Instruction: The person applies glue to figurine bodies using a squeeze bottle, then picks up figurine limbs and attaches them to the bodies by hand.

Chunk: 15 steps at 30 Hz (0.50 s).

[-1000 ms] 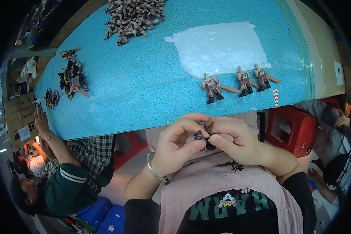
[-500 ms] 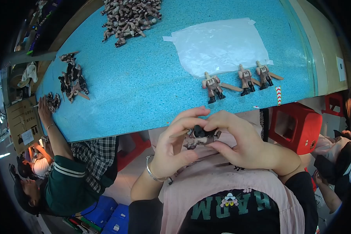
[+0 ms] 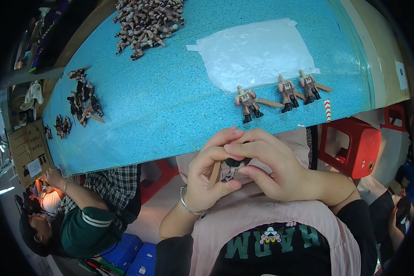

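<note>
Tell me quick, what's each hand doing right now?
Left hand: closed on a small toy figure with a tan stick.
Right hand: fingers pinching the same toy figure.

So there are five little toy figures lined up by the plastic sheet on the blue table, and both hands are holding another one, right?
Not quite. The head view shows three toy figures lined up by the plastic sheet on the blue table, not five. The rest holds: the left hand and right hand are both holding another small figure.
</note>
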Available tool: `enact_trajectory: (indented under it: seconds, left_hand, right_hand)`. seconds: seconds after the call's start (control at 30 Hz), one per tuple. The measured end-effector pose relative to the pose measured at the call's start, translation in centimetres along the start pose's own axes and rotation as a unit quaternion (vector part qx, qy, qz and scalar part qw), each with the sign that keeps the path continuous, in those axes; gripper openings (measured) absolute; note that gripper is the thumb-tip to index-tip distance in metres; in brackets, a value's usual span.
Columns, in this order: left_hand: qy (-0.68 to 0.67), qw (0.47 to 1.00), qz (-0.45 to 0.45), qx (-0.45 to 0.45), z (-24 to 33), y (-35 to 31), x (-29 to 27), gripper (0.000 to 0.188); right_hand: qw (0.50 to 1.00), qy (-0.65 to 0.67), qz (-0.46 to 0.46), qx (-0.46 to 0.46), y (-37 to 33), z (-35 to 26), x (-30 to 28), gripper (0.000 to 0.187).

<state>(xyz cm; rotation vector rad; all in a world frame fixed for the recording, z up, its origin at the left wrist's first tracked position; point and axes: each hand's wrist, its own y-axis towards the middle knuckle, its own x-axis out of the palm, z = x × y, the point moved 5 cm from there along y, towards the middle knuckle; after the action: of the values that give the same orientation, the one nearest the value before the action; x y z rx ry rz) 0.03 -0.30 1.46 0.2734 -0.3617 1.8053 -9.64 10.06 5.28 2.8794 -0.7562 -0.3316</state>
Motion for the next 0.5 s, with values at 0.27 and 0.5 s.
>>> enact_trajectory:
  seconds: [0.27,0.5]
  left_hand:
    - [0.033,0.999,0.017,0.027,0.7,0.4,-0.3,0.043]
    - [0.281,0.938,0.131,0.154,5.6,1.0,-5.4,0.035]
  right_hand:
    - [0.999,0.007,-0.035,0.009,0.8,-0.1,-0.4,0.041]
    - [0.997,-0.059,-0.024,0.037,4.0,-0.7,-4.5,0.036]
